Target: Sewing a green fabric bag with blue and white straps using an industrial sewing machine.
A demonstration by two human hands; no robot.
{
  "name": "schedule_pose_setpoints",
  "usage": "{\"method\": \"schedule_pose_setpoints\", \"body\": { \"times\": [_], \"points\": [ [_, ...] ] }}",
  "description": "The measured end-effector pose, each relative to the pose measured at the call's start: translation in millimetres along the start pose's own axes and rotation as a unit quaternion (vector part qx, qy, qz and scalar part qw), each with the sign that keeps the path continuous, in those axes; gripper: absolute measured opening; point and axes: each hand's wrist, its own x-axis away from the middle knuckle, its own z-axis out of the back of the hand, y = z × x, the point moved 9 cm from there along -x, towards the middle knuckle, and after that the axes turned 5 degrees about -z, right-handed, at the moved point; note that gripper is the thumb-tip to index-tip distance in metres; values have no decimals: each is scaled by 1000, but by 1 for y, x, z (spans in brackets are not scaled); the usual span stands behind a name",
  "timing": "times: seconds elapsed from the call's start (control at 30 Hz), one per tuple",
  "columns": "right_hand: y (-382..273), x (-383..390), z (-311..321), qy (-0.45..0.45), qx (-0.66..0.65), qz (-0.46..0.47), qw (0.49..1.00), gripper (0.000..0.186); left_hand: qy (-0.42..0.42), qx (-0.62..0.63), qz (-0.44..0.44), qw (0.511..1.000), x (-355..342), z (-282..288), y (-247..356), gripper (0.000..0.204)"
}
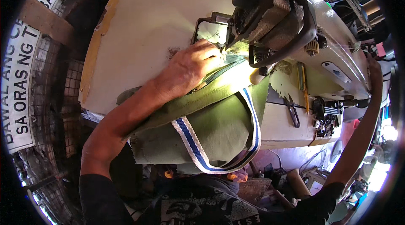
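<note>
A sewing machine (pixel 278 22) stands over the worktable, its lamp bright at the needle area. Under the presser area runs the edge of an olive-green canvas bag piece (pixel 219 128), with a dark zipper-like strip (pixel 223 71) along it. A white strap with a blue stripe (pixel 192 142) loops down from the canvas toward me. My left hand (pixel 190 67) is closed on the fabric edge just left of the needle, fingers curled. Far to the right, my right hand (pixel 373 68) rests at the end of the machine head; its fingers are mostly hidden there.
Thread snips (pixel 292 113) and a yellow pencil-like stick (pixel 305 90) lie right of the canvas. A bobbin-winder-like mechanism (pixel 327 117) sits near the table's right front. The pale tabletop (pixel 139 26) stretches left, with a worn taped edge. Wire mesh and signs stand beyond it.
</note>
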Motion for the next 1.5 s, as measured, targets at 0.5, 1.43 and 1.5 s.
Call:
{"method": "schedule_pose_setpoints", "body": {
  "times": [0.5, 1.43, 1.5],
  "points": [
    [26, 5, -13, 12, -233, -56, 971, 42, -6, 0, -13, 1000, 2, -3, -5, 30],
    [1, 20, 3, -67, -313, -127, 939, 44, -84, -25, -19, 996, 2, -9, -12, 45],
    [-5, 27, 15, -26, -215, -58, 975, 53, -47, 41, 66, 996, 3, -6, -26, 32]
  ]
}}
